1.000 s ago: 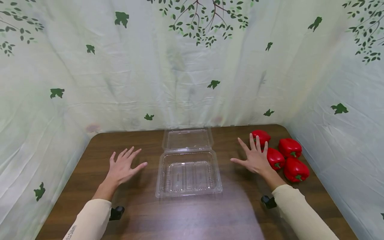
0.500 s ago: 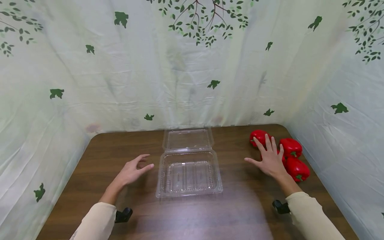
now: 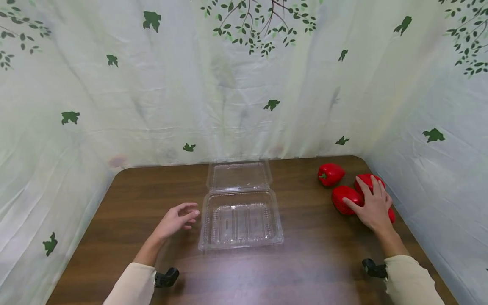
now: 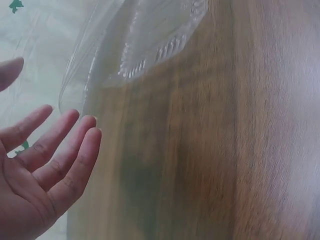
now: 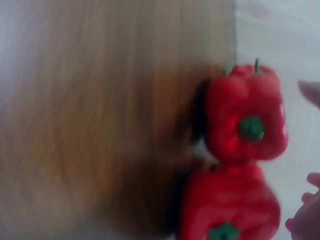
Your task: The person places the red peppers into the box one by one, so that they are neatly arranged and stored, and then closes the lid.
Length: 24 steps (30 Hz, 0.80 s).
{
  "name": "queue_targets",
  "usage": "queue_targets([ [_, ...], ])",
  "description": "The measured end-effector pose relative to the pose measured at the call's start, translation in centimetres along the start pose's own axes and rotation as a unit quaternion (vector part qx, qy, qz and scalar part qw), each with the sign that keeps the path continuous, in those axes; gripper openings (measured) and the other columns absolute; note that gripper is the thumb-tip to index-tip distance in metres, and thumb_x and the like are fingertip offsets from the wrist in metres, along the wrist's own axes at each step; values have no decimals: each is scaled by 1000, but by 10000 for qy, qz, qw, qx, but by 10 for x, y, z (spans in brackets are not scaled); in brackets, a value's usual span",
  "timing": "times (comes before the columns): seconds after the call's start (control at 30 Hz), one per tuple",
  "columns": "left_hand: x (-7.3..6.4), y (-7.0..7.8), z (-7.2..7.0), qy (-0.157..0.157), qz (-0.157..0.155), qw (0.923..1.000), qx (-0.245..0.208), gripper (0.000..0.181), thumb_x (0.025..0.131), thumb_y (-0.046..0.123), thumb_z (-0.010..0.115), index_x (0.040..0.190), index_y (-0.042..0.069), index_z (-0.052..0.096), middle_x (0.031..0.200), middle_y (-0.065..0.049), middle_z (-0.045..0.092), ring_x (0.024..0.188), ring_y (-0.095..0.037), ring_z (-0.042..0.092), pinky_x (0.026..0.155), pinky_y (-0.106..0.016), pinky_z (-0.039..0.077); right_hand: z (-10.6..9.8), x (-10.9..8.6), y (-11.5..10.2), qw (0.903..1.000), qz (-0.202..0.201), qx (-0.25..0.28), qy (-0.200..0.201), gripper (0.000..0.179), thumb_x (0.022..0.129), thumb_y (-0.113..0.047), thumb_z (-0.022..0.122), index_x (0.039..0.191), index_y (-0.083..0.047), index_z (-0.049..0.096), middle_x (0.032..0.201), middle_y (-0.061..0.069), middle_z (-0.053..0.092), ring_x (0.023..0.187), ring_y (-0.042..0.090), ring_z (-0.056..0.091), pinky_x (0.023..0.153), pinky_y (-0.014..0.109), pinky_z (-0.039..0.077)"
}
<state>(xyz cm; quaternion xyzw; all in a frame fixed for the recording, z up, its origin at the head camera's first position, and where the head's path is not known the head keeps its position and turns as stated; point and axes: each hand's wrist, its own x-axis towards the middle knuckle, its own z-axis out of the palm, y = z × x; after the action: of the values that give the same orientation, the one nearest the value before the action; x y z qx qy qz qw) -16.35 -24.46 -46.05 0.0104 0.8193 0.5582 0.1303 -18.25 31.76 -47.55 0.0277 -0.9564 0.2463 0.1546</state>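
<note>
My left hand, fingers loosely bent and holding nothing, hovers just left of a clear plastic clamshell container. The container's lid is folded back behind its base. In the left wrist view the palm and spread fingers face the container's edge. My right hand is spread over a cluster of red bell peppers at the table's right. Its thumb overlaps the near-left pepper, and its fingers reach over the back-right pepper. A third pepper is mostly hidden under the hand. Another pepper lies farther back.
The brown wooden table ends at a leaf-patterned white curtain behind and on both sides. A black wrist camera sits under the left forearm, and another black camera under the right.
My right hand has moved right and down onto the pepper cluster, uncovering the back-left pepper. My left hand has moved right toward the container, its fingers bending from a spread pose.
</note>
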Motion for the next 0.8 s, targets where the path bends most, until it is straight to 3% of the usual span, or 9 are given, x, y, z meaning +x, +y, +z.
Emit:
queue_targets([
  [0.2, -3, -1, 7, 93, -261, 9989, -385, 50, 96, 16, 59, 134, -11, 42, 119, -32, 57, 93, -35, 64, 76, -42, 59, -3, -11, 17, 9997, 81, -52, 209, 70, 85, -32, 68, 142, -5, 38, 147, 32, 19, 133, 54, 16, 96, 75, 14],
  [0.37, -3, -2, 14, 103, -365, 9972, -647, 48, 95, 13, 59, 134, -10, 42, 108, -25, 61, 87, -27, 65, 74, -40, 59, -5, -20, 28, 9989, 422, 14, 205, 71, 86, -32, 66, 143, -4, 36, 146, 33, 20, 133, 53, 17, 96, 77, 13],
  [0.53, -5, -5, 20, 178, -534, 9945, -884, 46, 96, 10, 57, 135, -9, 41, 107, -19, 63, 82, -20, 63, 75, -40, 59, -5, -27, 38, 9981, 480, 176, 348, 67, 84, -27, 66, 140, 0, 40, 141, 34, 27, 128, 55, 24, 95, 75, 19],
  [0.8, -9, -8, 26, 233, -749, 9910, -1081, 43, 95, 4, 54, 134, -9, 41, 99, -12, 65, 74, -17, 61, 71, -35, 59, -5, -33, 47, 9959, 744, 493, 133, 60, 86, -24, 65, 134, 6, 45, 135, 38, 30, 121, 57, 28, 90, 72, 30],
])
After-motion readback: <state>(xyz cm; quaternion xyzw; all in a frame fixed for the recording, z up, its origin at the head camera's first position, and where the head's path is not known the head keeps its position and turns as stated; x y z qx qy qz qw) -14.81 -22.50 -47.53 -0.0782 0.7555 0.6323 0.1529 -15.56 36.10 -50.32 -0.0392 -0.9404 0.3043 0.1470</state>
